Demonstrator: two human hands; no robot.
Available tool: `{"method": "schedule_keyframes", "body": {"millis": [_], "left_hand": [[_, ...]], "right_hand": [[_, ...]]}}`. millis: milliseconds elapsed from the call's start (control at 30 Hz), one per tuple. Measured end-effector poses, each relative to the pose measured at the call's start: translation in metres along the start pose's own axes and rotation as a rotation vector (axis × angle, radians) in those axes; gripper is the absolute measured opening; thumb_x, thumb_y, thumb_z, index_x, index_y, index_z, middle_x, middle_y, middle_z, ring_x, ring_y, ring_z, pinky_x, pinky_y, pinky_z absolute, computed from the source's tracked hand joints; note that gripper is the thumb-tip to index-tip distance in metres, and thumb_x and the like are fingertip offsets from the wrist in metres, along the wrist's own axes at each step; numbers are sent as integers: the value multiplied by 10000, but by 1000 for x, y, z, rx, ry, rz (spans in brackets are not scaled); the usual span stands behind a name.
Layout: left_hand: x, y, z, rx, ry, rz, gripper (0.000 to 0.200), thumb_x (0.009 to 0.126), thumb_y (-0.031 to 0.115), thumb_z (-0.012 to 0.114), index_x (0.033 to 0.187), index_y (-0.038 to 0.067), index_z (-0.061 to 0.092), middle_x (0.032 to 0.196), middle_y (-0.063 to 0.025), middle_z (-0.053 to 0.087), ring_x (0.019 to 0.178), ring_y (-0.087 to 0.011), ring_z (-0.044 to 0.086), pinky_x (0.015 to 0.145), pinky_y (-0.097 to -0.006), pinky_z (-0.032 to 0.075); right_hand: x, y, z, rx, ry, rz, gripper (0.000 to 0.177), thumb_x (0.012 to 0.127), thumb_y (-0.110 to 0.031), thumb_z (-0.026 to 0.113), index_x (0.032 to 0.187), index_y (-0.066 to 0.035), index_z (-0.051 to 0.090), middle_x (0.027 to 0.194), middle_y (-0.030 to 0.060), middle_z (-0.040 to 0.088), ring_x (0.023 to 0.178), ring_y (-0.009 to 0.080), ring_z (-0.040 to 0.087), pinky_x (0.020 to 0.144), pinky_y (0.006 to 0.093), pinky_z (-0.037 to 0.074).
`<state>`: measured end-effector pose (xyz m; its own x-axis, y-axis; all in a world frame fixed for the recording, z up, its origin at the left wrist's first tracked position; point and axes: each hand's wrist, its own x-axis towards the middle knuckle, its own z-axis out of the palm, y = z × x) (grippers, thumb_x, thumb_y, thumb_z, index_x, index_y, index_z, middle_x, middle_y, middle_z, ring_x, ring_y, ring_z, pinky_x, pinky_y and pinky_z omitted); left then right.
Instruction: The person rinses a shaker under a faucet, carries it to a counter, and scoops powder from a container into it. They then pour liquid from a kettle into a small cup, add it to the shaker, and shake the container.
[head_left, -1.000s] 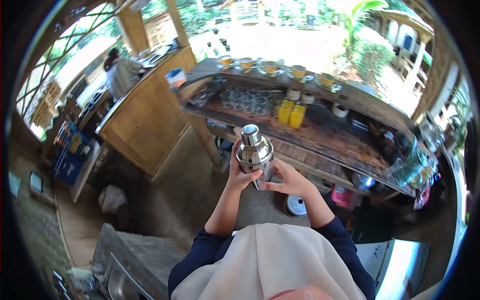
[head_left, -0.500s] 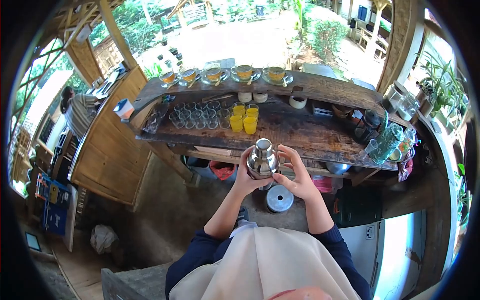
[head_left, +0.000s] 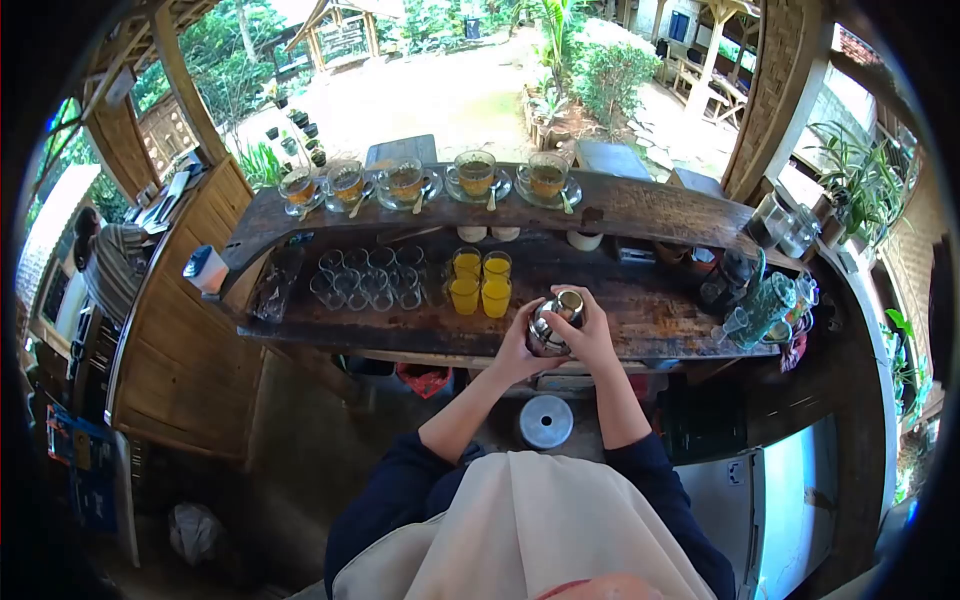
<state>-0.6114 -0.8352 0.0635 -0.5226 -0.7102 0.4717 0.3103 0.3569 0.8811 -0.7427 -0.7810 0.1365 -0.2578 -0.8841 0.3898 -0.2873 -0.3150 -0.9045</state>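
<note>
A shiny metal cocktail shaker (head_left: 550, 338) is held between both hands at the front edge of the dark wooden counter (head_left: 640, 310). My left hand (head_left: 517, 350) wraps round its left side. My right hand (head_left: 594, 338) closes on the right side, its thumb lying across the front of the shaker. The shaker's top end points up and slightly right. Just left of it, several glasses of yellow drink (head_left: 495, 297) stand in a cluster. Further left are rows of upright clear glasses (head_left: 368, 280).
Along the raised shelf (head_left: 640, 212) stand several glass cups of amber drink (head_left: 475, 175) on saucers with spoons. A green patterned vessel (head_left: 770, 310) and jars (head_left: 785, 228) crowd the right end. Below sits a round metal stool (head_left: 546, 422). A person (head_left: 115, 265) is at the left counter.
The shaker has moved up and right relative to my body, now over the counter's edge. My right hand's fingers, spread before, have closed round it. The view has shifted.
</note>
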Motion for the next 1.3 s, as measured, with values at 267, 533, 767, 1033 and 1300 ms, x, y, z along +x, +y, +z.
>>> {"method": "schedule_keyframes", "body": {"millis": [267,533,767,1033,1300], "left_hand": [[38,-55,-14,-111,-148,43,1003,600,182,878,1390,85,268,1311,-119,445,1232,-239,450,1030,-371,364],[53,-60,-4,-88,-130,-3,1072,594,210,894,1417,75,219,1323,-145,437,1217,-242,474,1014,-377,397],[53,-73,1,-104,-95,-4,1085,582,215,903,1412,77,217,1321,-138,436,1209,-228,477,1018,-380,399],[38,-76,12,-64,-43,-195,891,617,148,878,1305,45,320,1097,-115,576,954,-150,611,727,-272,540],[40,-89,5,57,-44,-216,1074,568,241,900,1405,41,257,1216,-108,548,1101,-178,557,942,-333,456]], "right_hand": [[30,11,19,-197,207,7,274,785,-143,709,980,7,590,856,101,656,812,146,630,738,290,496],[44,36,10,-170,290,-14,237,781,-145,716,931,-2,601,807,83,648,770,123,615,710,276,489],[53,41,3,-138,226,-40,236,780,-143,732,919,-9,595,787,53,639,751,90,585,693,259,480],[68,33,-22,-23,-103,186,243,761,-129,762,899,-38,584,835,-4,616,794,57,562,718,237,466],[74,42,-18,59,-145,159,234,744,-164,768,827,-28,597,798,26,643,766,74,584,710,266,484]]}}
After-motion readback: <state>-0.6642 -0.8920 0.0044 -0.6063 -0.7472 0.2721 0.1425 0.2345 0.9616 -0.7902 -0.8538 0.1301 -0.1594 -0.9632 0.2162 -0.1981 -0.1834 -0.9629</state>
